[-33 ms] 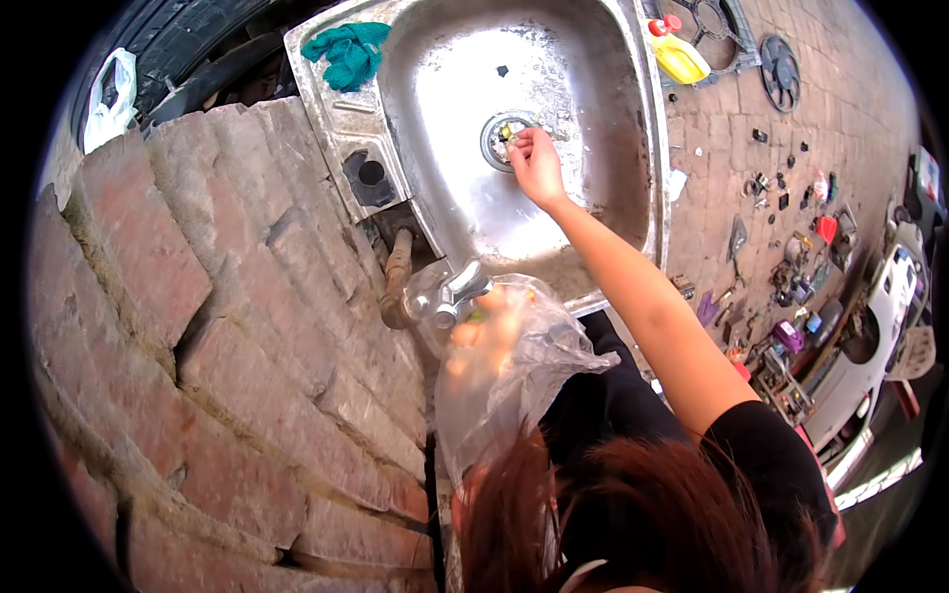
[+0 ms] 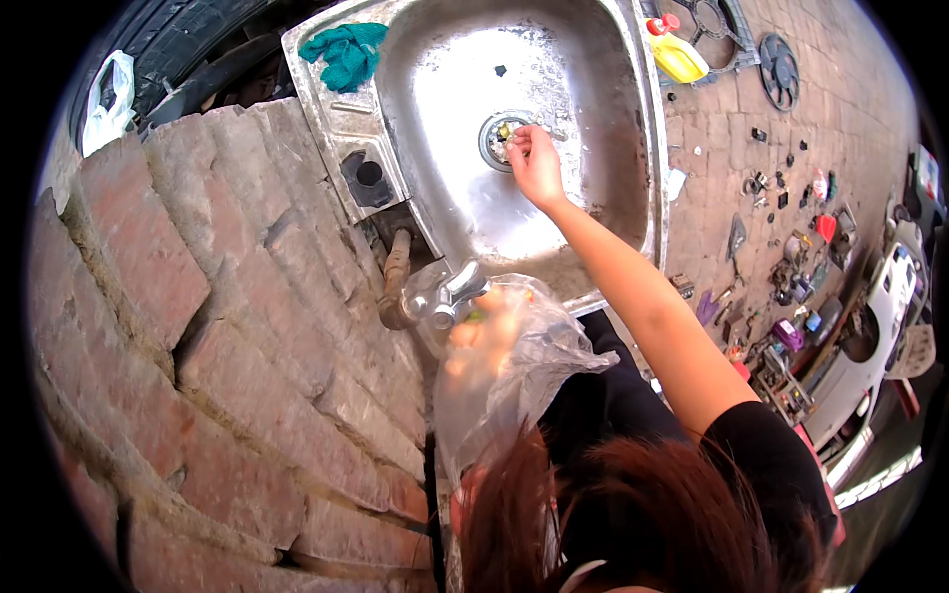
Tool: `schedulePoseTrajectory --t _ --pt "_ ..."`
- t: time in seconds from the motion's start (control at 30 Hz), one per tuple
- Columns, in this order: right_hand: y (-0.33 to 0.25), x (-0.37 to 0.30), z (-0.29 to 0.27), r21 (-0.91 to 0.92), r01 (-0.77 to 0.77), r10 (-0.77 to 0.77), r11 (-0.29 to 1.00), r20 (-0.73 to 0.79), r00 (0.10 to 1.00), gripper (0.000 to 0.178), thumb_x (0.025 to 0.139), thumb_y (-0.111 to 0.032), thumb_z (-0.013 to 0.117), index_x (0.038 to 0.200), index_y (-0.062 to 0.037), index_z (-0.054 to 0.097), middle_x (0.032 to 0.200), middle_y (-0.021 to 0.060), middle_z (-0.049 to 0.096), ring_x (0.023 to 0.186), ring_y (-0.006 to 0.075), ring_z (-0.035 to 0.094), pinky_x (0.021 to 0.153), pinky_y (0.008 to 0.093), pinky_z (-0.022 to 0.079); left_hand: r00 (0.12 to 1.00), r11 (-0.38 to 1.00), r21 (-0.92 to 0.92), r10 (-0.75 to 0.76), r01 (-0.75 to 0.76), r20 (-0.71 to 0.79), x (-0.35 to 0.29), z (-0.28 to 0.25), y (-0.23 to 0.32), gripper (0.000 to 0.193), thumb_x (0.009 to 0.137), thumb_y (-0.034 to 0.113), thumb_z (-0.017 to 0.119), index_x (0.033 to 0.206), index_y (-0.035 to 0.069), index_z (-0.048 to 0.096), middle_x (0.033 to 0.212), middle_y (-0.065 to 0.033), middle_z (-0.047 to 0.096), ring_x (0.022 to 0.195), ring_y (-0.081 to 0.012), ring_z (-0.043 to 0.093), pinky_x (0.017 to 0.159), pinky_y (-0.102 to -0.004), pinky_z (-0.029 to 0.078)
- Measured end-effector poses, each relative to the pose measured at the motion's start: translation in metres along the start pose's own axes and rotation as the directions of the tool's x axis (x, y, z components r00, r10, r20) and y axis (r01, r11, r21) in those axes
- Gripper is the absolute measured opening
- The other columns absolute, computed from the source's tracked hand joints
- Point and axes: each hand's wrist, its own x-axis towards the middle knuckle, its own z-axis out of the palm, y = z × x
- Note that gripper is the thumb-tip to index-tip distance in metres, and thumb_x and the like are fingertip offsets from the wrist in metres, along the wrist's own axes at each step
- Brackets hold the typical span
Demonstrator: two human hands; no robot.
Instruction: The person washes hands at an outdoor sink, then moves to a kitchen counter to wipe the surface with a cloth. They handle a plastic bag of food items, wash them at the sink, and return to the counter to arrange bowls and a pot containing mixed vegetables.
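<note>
My right hand (image 2: 537, 168) reaches down into the metal sink (image 2: 613, 128), its fingertips pinched together at the right side of the round drain (image 2: 488, 148). Small yellowish scraps (image 2: 506, 130) lie in the drain beside them. Whatever sits between those fingers is too small to make out. Below the sink's near edge, a clear plastic bag (image 2: 554, 341) hangs over my left hand (image 2: 484, 336), whose curled fingers show blurred through it, closed on the bag. A bit of green and orange shows through the plastic. Right beside that hand is the chrome tap (image 2: 457, 295).
A teal cloth (image 2: 346, 55) lies on the sink's left ledge. The brick wall (image 2: 247, 326) fills the left. On the paved floor at right are a yellow bottle (image 2: 678, 59), a fan wheel (image 2: 780, 73), scattered metal parts and a white car bumper (image 2: 883, 331).
</note>
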Motion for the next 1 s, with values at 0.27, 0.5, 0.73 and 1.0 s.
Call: schedulePoseTrajectory --t 0.27,0.5,0.73,1.0 --pt "0.016 0.046 -0.03 -0.386 0.316 -0.408 0.867 -0.186 0.894 0.045 0.085 -0.009 0.049 0.127 0.0015 0.037 0.131 0.0203 0.038 0.122 0.0355 0.035 0.105 0.0403 0.027 1.0 1.0 0.03 -0.009 0.009 -0.001 0.01 0.004 -0.006 0.016 0.086 0.013 0.049 0.092 -0.001 0.046 0.127 -0.0243 0.041 0.065 -0.0176 0.053 0.055 -0.0263 0.043" --pt "0.003 -0.006 0.019 -0.181 0.441 -0.444 0.879 0.022 0.896 0.043 0.083 -0.003 0.048 0.125 0.0006 0.04 0.128 0.0187 0.041 0.123 0.035 0.036 0.105 0.0403 0.027 0.999 1.0 0.014 0.005 -0.004 -0.049 0.006 0.0 -0.014 0.017 0.086 0.013 0.048 0.094 -0.001 0.045 0.126 -0.0236 0.042 0.065 -0.0172 0.053 0.054 -0.026 0.043" --pt "-0.006 0.059 -0.012 -0.36 0.653 -0.608 0.666 0.245 0.755 0.034 0.082 -0.005 0.053 0.116 -0.0048 0.051 0.123 0.0141 0.047 0.12 0.0316 0.04 0.1 0.0403 0.033 0.998 1.0 0.014 -0.003 0.004 -0.062 0.002 -0.003 -0.018 0.018 0.087 0.013 0.048 0.097 -0.002 0.045 0.124 -0.023 0.043 0.065 -0.0167 0.053 0.054 -0.0256 0.043" --pt "0.003 -0.004 -0.033 -0.547 0.525 -0.568 0.652 0.106 0.816 0.02 0.071 -0.009 0.065 0.091 -0.0136 0.064 0.093 0.0007 0.06 0.093 0.0221 0.052 0.087 0.0371 0.037 0.996 1.0 0.005 -0.01 0.01 -0.089 -0.005 -0.004 -0.017 0.02 0.087 0.013 0.047 0.099 -0.002 0.044 0.122 -0.0222 0.044 0.065 -0.0163 0.053 0.053 -0.0252 0.043"
